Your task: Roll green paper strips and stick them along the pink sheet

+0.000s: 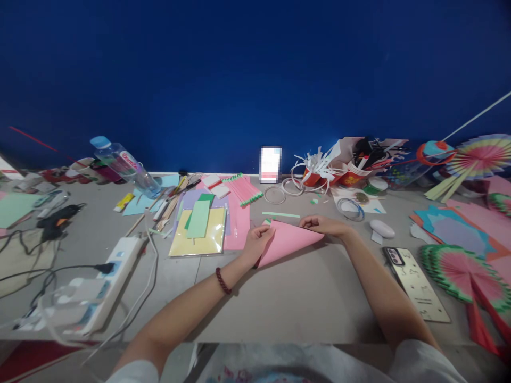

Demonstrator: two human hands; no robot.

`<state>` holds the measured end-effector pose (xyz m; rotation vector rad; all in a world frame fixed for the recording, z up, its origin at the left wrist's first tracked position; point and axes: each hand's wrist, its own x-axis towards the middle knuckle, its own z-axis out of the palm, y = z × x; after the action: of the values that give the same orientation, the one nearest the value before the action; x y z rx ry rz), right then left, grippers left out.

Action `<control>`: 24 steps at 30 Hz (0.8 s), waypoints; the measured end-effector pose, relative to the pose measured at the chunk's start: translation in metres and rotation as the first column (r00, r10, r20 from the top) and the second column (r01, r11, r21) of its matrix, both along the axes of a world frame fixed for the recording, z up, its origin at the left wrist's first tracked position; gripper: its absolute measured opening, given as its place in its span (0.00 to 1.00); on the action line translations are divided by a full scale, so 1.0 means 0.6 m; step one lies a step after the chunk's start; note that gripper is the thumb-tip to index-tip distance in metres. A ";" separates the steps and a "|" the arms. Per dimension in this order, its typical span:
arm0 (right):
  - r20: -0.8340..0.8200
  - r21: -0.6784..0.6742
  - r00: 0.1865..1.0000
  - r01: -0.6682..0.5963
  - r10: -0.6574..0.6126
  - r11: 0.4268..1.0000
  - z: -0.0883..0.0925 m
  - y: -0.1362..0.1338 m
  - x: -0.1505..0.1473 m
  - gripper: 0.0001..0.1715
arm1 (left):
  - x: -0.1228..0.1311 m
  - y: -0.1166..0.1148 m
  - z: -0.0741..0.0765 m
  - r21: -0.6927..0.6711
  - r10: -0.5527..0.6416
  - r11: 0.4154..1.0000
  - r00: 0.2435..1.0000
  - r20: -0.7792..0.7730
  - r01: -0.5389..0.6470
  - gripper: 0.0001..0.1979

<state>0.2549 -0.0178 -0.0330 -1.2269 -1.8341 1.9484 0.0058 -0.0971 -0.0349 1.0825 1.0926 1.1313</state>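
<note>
A sheet of pink paper point(290, 242), which looks folded over into a tapering, pointed shape, lies between my two hands over the table. My left hand point(257, 243) grips its left end, thumb on top and fingers curled; a dark red bead bracelet is on that wrist. Along the far edge near the right-hand point, my right hand point(322, 225) has its fingers closed on the paper, the fingertips partly hidden behind it. A bit of green shows at the paper's upper left. Just beyond it lies a thin pale green strip point(281, 215).
Left of the paper are stacked coloured sheets point(175, 247), a leaning plastic bottle point(133, 167) and a power strip point(115, 282) with cables. At the right lie a phone point(417, 287), a white mouse-shaped object point(382, 229) and paper fans point(451, 266). Cups point(354, 174) stand behind.
</note>
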 end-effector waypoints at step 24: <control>0.003 -0.038 1.000 -0.029 0.029 0.999 -0.012 -0.001 0.002 0.27 | 0.002 0.000 -0.011 0.015 -0.066 0.998 0.998 -0.014 0.067 0.24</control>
<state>0.2559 -0.0186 -0.0402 -1.2223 -1.8342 2.0068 0.0068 -0.0972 -0.0417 1.1326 1.0525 1.0827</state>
